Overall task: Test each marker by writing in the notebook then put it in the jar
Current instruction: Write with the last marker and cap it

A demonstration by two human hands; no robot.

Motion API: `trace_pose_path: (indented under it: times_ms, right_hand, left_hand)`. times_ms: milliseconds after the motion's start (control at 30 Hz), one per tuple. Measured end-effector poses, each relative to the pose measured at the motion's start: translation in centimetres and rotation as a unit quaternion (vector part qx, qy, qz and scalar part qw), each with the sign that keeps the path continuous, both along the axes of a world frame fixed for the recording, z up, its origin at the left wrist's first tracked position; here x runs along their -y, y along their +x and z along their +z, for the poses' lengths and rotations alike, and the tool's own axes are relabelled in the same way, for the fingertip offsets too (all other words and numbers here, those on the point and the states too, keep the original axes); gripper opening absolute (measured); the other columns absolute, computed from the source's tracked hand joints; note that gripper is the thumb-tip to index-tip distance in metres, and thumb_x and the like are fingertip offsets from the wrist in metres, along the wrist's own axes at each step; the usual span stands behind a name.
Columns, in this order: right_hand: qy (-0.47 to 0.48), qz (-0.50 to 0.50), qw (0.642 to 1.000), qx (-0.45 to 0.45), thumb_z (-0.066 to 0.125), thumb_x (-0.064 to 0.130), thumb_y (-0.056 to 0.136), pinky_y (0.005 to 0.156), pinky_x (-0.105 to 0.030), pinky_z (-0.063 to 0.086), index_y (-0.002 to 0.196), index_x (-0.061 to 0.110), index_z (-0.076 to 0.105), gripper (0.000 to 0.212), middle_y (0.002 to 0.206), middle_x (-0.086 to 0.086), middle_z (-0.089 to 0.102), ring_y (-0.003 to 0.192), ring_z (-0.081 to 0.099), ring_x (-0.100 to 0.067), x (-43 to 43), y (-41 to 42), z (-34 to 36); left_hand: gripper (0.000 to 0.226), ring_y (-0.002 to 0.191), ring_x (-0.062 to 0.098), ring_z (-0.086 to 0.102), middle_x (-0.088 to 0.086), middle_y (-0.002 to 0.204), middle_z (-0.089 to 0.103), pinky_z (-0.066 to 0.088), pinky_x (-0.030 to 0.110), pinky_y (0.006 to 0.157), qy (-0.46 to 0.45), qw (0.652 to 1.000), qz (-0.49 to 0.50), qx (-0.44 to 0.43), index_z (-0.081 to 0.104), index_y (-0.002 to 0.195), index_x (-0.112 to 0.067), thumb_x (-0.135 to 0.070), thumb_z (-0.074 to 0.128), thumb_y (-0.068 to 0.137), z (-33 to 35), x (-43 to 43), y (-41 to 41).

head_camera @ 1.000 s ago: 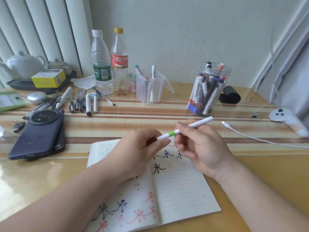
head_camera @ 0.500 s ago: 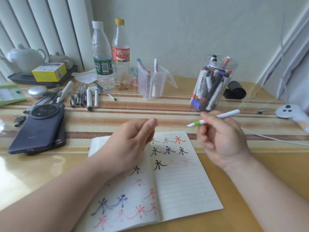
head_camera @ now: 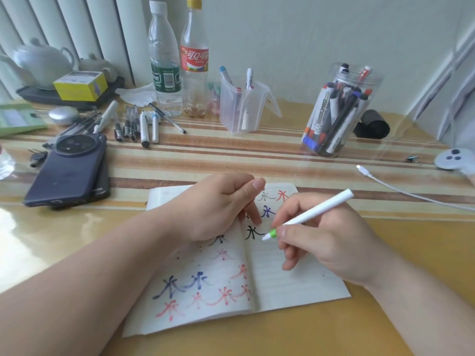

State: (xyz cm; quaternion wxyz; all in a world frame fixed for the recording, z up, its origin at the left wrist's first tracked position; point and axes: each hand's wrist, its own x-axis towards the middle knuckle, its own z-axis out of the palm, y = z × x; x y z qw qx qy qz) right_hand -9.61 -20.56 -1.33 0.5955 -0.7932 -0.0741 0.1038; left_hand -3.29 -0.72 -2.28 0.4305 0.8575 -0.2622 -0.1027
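An open notebook (head_camera: 295,286) lies on the table in front of me, with black, blue and red characters on both pages. My right hand (head_camera: 331,242) grips a white marker (head_camera: 313,214) in a writing hold. Its green-collared tip is at the right page, beside a black character. My left hand (head_camera: 216,206) rests on the notebook's top edge with curled fingers, and one fingertip presses the page near the fold. The marker's cap is hidden inside that hand. A clear jar (head_camera: 359,80) with several markers stands at the back right.
Two stacked phones (head_camera: 69,170) lie at the left. Loose pens (head_camera: 136,124), two bottles (head_camera: 164,60) and a clear plastic box (head_camera: 244,109) line the back. A white cable (head_camera: 411,192), a white controller (head_camera: 455,158) and a black roll (head_camera: 372,124) sit at the right.
My left hand pulled the cap off the marker and moved onto the notebook. My right hand swung the marker down and left until its tip reached the right page.
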Motion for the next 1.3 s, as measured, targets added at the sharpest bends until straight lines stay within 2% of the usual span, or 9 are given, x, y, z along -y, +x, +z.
trace_pose_path:
  times_ms: [167,333,467,567,733,867,1033,1133,1300]
  right_hand:
    - [-0.041,-0.018,0.998,0.032,0.067,0.008,0.077,0.053,-0.061,0.055,0.075,0.01,0.066,0.003,0.067,-0.026,0.061,0.054,0.067,-0.032,-0.8,0.4,-1.5]
    - [-0.058,-0.024,0.997,0.04,0.068,0.013,0.077,0.045,-0.042,0.048,0.071,0.01,0.064,0.008,0.058,-0.019,0.061,0.044,0.064,-0.032,-0.8,0.8,-1.6]
    - [-0.066,-0.026,0.996,0.048,0.068,0.003,0.086,0.043,-0.035,0.046,0.072,0.008,0.064,0.016,0.06,-0.023,0.061,0.042,0.06,-0.03,-0.7,0.9,-1.9]
    - [-0.068,-0.026,0.996,0.049,0.066,0.012,0.078,0.042,-0.035,0.045,0.073,0.009,0.064,0.007,0.06,-0.023,0.062,0.042,0.059,-0.03,-0.7,0.8,-1.9]
    - [-0.078,-0.022,0.995,0.058,0.065,0.011,0.079,0.042,-0.035,0.045,0.073,0.009,0.064,0.006,0.061,-0.023,0.062,0.041,0.058,-0.028,-0.8,0.7,-1.9]
    - [-0.092,-0.022,0.994,0.061,0.066,0.001,0.084,0.042,-0.037,0.045,0.073,0.007,0.063,0.013,0.058,-0.021,0.061,0.04,0.057,-0.028,-0.8,0.7,-1.9]
    - [-0.104,-0.029,0.993,0.052,0.065,-0.001,0.082,0.04,-0.032,0.043,0.073,0.005,0.063,0.011,0.058,-0.021,0.061,0.039,0.056,-0.027,-0.9,0.6,-1.7]
    - [-0.103,-0.033,0.994,0.033,0.063,-0.004,0.081,0.038,-0.029,0.039,0.071,0.002,0.062,0.012,0.051,-0.01,0.058,0.039,0.051,-0.021,-0.9,0.5,-1.6]
    - [-0.117,0.004,0.993,0.024,0.06,0.014,0.063,0.044,-0.027,0.039,0.063,0.008,0.062,0.006,0.05,-0.001,0.059,0.048,0.05,-0.016,-1.0,0.4,-1.3]
  left_hand:
    - [0.043,0.076,0.01,0.063,-0.015,0.083,0.076,0.049,0.022,0.074,0.014,1.0,0.012,0.002,0.058,0.081,-0.018,-0.045,0.035,0.105,0.3,0.2,-0.3]
    - [0.042,0.073,0.006,0.062,-0.018,0.083,0.074,0.049,0.025,0.075,0.033,0.999,0.016,0.016,0.058,0.078,-0.022,-0.047,0.036,0.104,0.4,0.4,-0.4]
    - [0.042,0.073,0.005,0.062,-0.021,0.081,0.073,0.049,0.025,0.075,0.04,0.999,0.018,0.021,0.06,0.079,-0.022,-0.047,0.036,0.104,0.4,0.4,-0.6]
    - [0.042,0.073,0.006,0.064,-0.021,0.081,0.073,0.049,0.028,0.075,0.038,0.999,0.018,0.019,0.061,0.082,-0.022,-0.047,0.036,0.104,0.4,0.4,-0.7]
    - [0.043,0.073,0.006,0.066,-0.019,0.083,0.074,0.051,0.029,0.075,0.037,0.999,0.015,0.022,0.063,0.084,-0.02,-0.047,0.037,0.104,0.3,0.4,-0.7]
    - [0.042,0.07,0.004,0.065,-0.02,0.08,0.073,0.051,0.024,0.071,0.033,0.999,0.01,0.031,0.063,0.081,-0.02,-0.045,0.038,0.104,0.4,0.5,-0.8]
    - [0.042,0.069,0.005,0.066,-0.019,0.081,0.074,0.051,0.024,0.069,0.036,0.999,0.007,0.029,0.064,0.082,-0.019,-0.045,0.038,0.104,0.5,0.6,-0.9]
    - [0.043,0.068,0.006,0.066,-0.02,0.079,0.073,0.052,0.027,0.07,0.035,0.999,0.009,0.025,0.065,0.084,-0.017,-0.044,0.039,0.104,0.5,0.6,-0.9]
    - [0.043,0.07,0.009,0.068,-0.016,0.083,0.075,0.052,0.032,0.073,0.036,0.999,0.006,0.027,0.063,0.084,-0.015,-0.044,0.039,0.104,0.3,0.5,-0.8]
